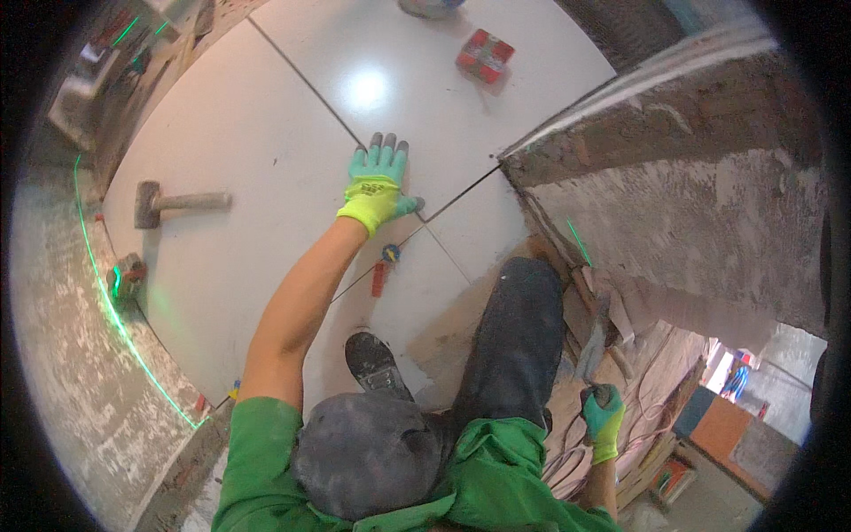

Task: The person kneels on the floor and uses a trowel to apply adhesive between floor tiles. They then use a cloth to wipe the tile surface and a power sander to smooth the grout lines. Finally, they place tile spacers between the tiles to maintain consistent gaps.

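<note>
Your left hand (pixel 378 182) lies flat, fingers straight, on the tiles (pixel 257 133); your right hand (pixel 605 415) grips one trowel (pixel 592 350) (four o'clock). One mallet (pixel 182 202) lies at nine, one red block (pixel 485 55) past twelve.

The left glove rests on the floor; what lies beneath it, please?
White floor tiles spread around the left glove, a dark joint reaching it; the surface directly underneath is covered.

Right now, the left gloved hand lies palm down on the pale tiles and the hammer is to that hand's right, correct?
Not quite: the head view shows the hammer to the left of the left gloved hand, not its right. The hand does lie palm down on the pale tiles.
</note>
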The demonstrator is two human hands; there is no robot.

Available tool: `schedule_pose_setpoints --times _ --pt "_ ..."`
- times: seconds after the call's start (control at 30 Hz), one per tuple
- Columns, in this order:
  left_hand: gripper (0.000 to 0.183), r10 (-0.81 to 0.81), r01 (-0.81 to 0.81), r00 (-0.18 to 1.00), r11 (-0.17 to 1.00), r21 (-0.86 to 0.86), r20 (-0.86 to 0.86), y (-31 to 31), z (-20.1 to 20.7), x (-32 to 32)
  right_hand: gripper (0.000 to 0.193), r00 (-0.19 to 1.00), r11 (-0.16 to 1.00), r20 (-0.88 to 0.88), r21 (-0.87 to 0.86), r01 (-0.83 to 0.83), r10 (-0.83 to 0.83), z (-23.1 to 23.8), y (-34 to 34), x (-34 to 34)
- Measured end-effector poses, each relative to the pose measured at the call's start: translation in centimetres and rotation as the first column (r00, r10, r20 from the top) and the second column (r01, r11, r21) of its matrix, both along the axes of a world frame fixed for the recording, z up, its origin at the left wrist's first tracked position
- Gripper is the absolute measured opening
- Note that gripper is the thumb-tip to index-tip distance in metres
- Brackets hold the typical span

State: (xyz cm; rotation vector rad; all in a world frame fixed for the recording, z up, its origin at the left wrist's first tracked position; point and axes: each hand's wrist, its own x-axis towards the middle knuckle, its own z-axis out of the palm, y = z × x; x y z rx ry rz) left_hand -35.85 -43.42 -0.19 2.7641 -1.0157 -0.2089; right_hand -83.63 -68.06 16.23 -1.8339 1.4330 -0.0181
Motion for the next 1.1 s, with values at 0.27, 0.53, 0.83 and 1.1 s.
schedule_pose_setpoints --times 0.27,0.53,0.83,1.1 --pt "0.118 -0.023 0.026 0.991 1.0 0.017 -0.134 -9.3 -2.6 0.0 0.016 0.954 0.995 -0.285 -0.056 0.084 -0.096 -2.2 -0.9 -3.5" --pt "0.077 0.166 -0.206 0.975 0.924 -0.323 -0.148 -14.0 -3.3 1.8 0.021 0.912 0.97 -0.41 -0.206 -0.127 0.032 -3.6 0.1 -3.5" --pt "0.043 0.48 -0.494 0.862 0.717 -0.492 -0.165 10.3 -2.3 1.5 0.038 0.943 0.932 -0.209 -0.202 -0.302 0.26 -12.1 -3.8 -4.6" --pt "0.049 0.618 -0.627 0.779 0.762 -0.163 -0.106 23.0 -2.2 -15.6 0.037 0.815 0.844 -0.409 -0.168 -0.509 0.41 -13.4 -3.9 -4.5"
